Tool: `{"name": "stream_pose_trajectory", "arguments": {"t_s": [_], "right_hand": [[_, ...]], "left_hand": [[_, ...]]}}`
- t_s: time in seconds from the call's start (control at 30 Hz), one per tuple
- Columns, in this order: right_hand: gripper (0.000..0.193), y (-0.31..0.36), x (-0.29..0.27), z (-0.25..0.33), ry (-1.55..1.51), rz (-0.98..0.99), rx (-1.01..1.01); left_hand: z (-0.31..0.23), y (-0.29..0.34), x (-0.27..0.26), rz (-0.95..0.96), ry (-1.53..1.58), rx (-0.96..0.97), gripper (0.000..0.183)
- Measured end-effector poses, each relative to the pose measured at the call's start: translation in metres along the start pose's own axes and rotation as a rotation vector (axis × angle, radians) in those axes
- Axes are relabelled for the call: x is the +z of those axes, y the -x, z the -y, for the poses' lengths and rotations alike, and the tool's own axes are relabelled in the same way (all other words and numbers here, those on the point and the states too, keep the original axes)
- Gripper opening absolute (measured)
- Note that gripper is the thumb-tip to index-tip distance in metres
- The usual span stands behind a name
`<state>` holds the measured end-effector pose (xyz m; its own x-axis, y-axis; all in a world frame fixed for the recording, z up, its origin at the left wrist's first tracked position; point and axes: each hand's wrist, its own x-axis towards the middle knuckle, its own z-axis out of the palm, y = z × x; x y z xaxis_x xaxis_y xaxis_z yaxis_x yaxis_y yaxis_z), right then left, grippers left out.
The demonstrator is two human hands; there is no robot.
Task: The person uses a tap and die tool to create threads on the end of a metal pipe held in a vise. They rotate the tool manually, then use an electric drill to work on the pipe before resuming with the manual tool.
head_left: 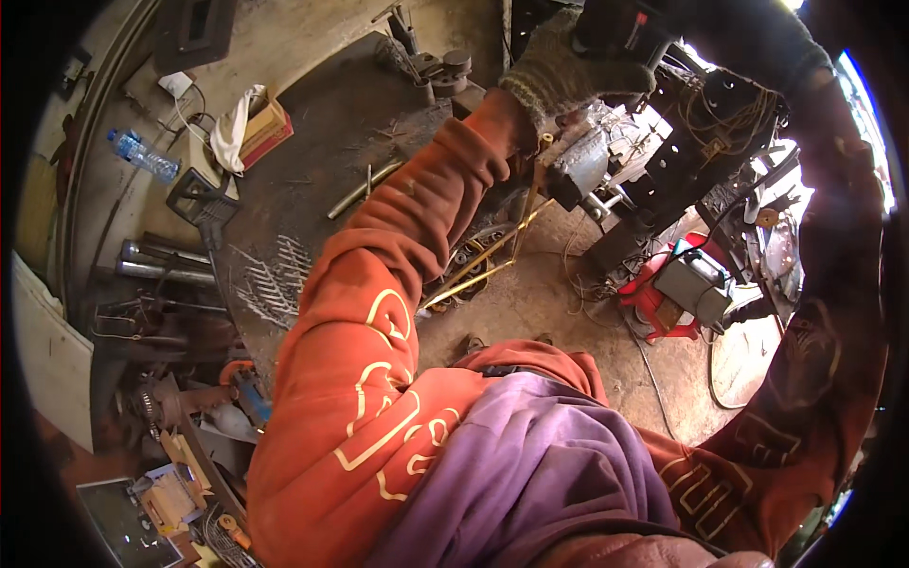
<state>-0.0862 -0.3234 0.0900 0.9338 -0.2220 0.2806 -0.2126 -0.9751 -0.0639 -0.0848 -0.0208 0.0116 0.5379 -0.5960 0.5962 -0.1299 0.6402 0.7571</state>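
Observation:
My left hand (559,71), in a knitted grey-green work glove, is raised at the top of the view. Its fingers are closed on a black object (615,36) with a small red mark; the top of this object is cut off, and I cannot make out its kind. My right hand (793,47), in a dark glove, is raised at the upper right in deep shadow, near the object's dark far side; its fingers are hidden. Below my left hand sits a grey metal housing (579,163) on a cluttered stand. A brass-coloured rod frame (516,241) lies under my left forearm.
A dark metal table (312,123) carries a metal bending fixture (445,74), a short tube (365,189) and several thin rods (275,275). A water bottle (144,154) and a cardboard box (265,133) are at left. A grey machine (696,287) sits on a red stool (644,293), with cables along the floor.

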Motion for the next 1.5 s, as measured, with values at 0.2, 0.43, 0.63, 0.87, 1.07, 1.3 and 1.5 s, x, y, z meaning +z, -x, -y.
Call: {"name": "stream_pose_trajectory", "arguments": {"t_s": [0.2,0.43,0.63,0.87,1.07,1.3,1.5], "right_hand": [[0.047,-0.015,0.021,0.002,-0.035,0.046,0.031],[0.047,-0.020,0.024,0.000,-0.061,0.047,0.050],[0.047,-0.021,0.023,-0.005,-0.073,0.031,0.066],[0.047,0.002,0.023,0.013,-0.121,-0.132,0.021],[0.047,0.136,-0.003,0.073,-0.539,-0.414,-0.110],[0.047,0.250,0.047,0.185,-1.368,0.201,-0.207],[0.047,0.258,0.134,0.233,-1.458,0.818,-0.104]], "left_hand": [[0.004,0.005,-0.013,-0.057,-0.118,-0.070,0.050],[-0.014,0.017,-0.010,-0.137,-0.115,-0.121,0.060],[0.002,0.012,-0.025,-0.166,0.213,-0.317,0.061],[0.028,0.020,-0.042,-0.190,-0.294,-0.037,0.061],[-0.042,0.033,-0.038,-0.136,-0.529,0.122,0.046],[-0.229,0.075,-0.035,0.430,-1.260,-0.259,0.045],[-0.182,0.129,-0.067,0.696,-1.529,-0.832,0.049]]}}
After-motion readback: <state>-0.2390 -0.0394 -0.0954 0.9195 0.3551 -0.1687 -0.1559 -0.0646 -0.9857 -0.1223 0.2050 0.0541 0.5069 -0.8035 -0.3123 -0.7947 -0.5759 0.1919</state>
